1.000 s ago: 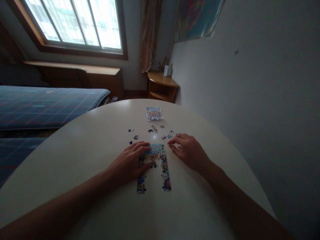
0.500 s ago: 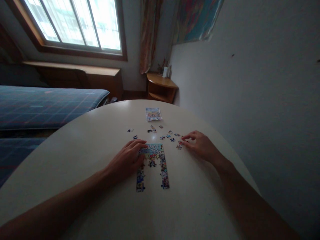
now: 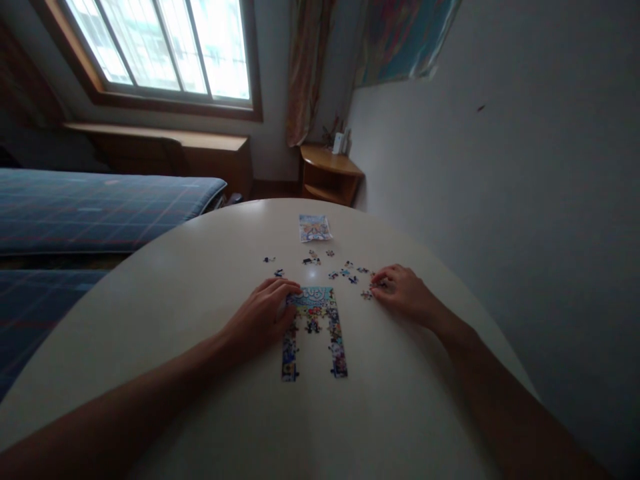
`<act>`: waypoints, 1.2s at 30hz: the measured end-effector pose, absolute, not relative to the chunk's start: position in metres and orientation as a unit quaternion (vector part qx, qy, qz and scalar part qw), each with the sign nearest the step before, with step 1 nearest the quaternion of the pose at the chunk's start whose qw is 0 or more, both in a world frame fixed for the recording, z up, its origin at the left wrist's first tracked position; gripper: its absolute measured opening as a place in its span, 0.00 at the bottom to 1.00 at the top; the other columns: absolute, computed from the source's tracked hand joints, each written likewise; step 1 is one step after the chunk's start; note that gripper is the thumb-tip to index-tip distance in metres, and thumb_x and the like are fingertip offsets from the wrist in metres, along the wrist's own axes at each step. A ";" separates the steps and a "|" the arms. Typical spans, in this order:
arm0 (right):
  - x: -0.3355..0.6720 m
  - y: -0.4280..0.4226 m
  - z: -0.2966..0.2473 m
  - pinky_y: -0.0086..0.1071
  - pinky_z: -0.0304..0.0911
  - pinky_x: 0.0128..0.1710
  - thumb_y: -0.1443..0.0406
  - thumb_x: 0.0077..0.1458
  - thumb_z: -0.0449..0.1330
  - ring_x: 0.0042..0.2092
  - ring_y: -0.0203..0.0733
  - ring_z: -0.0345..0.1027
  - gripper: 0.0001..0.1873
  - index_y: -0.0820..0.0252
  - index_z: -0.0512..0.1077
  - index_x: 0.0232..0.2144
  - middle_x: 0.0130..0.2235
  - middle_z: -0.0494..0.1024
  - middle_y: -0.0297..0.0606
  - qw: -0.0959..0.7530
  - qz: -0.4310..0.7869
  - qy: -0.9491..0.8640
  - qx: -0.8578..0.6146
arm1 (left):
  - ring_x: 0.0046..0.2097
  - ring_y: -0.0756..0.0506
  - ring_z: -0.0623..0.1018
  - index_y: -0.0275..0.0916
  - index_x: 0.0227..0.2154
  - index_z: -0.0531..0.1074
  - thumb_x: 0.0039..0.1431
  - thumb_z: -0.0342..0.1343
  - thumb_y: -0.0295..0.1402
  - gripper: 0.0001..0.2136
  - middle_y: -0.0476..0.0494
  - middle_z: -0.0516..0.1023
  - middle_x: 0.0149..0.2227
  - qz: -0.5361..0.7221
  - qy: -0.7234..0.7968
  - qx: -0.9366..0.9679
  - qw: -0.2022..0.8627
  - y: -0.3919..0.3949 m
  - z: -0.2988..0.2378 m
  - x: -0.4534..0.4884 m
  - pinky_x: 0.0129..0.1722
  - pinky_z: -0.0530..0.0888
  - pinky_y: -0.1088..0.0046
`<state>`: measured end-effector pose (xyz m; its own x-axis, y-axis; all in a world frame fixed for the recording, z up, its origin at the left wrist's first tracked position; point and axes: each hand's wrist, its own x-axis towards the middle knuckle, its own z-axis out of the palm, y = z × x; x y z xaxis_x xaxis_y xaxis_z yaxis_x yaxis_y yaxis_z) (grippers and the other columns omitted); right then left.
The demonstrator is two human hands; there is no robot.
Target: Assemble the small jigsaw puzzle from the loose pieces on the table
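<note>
A partly joined jigsaw puzzle (image 3: 339,343) lies on the white table, with a full top band, two side strips and a gap between them. Over its upper left corner rests my left hand (image 3: 267,310), fingers stretched out and lying flat. My right hand (image 3: 406,293) is at the right end of the loose pieces, thumb and fingertips drawn together on a puzzle piece (image 3: 383,284) that the fingers largely hide. Just left of that hand, another loose piece (image 3: 367,295) lies on the table. Several more puzzle pieces (image 3: 345,272) are scattered beyond the puzzle's top edge.
The round white table (image 3: 210,267) carries a printed picture sheet or packet (image 3: 315,229) near its far edge. A plaid mattress (image 3: 110,207) is to the left, a wooden corner shelf (image 3: 330,160) beyond the table, and a bare wall (image 3: 480,200) along the right.
My right hand's thumb and fingers have closed together over the piece at the right. My left hand stays on the puzzle. The whole view has shifted slightly.
</note>
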<state>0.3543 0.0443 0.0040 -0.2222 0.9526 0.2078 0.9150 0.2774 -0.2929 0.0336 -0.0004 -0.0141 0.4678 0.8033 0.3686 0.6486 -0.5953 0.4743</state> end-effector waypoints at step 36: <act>0.250 -0.018 0.013 0.30 0.69 0.35 0.65 0.55 0.64 0.34 0.37 0.77 0.02 0.57 0.74 0.32 0.31 0.81 0.33 0.345 0.324 -0.769 -0.430 | 0.38 0.47 0.77 0.41 0.39 0.72 0.62 0.58 0.33 0.04 0.48 0.80 0.35 0.349 0.251 0.899 0.083 -0.003 -0.003 0.035 0.46 0.71 0.65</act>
<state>0.2498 -0.0183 0.0130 -0.3922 0.8845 0.2525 0.4367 0.4206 -0.7952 0.0348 -0.0032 -0.0026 0.6299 0.5090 0.5866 0.3931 -0.8604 0.3244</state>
